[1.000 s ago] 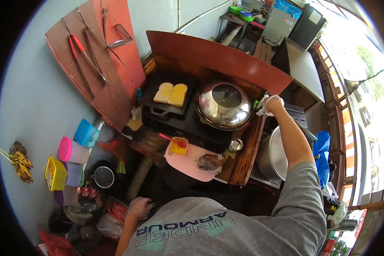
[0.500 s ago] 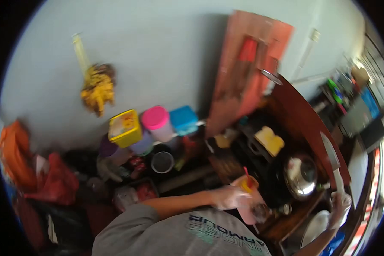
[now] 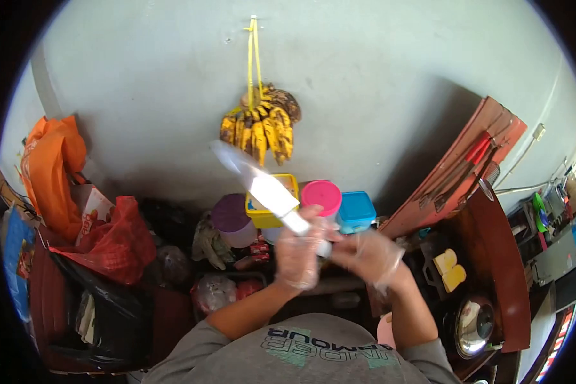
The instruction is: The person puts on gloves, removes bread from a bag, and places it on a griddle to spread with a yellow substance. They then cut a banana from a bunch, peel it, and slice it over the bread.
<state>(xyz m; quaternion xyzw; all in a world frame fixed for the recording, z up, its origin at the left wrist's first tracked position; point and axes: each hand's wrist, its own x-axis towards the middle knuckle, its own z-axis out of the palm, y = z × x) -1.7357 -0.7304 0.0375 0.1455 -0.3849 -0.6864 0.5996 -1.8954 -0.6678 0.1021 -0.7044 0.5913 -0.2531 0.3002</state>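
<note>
A large knife [image 3: 272,194] with a white handle is held up in front of me, its broad, shiny blade pointing to the upper left. My left hand [image 3: 296,256], in a clear plastic glove, is wrapped around the handle. Close to the handle's butt end is my right hand [image 3: 371,257], also gloved. Its fingers point left and are blurred, so whether they touch the handle I cannot make out. Behind the blade stands a yellow square tub [image 3: 262,217]. Beyond my hands are a pink-lidded container [image 3: 321,197] and a blue-lidded one [image 3: 356,208].
Bananas [image 3: 260,131] hang on the wall by a yellow strap. On the right are bread slices [image 3: 451,270], a pan with a shiny lid [image 3: 475,328] and a leaning red board [image 3: 454,153] with utensils. Red [image 3: 125,243] and orange [image 3: 52,169] bags sit left.
The knife has moved from the far right to in front of me, and my left hand now grips it. Both hands have come together. My view has swung left.
</note>
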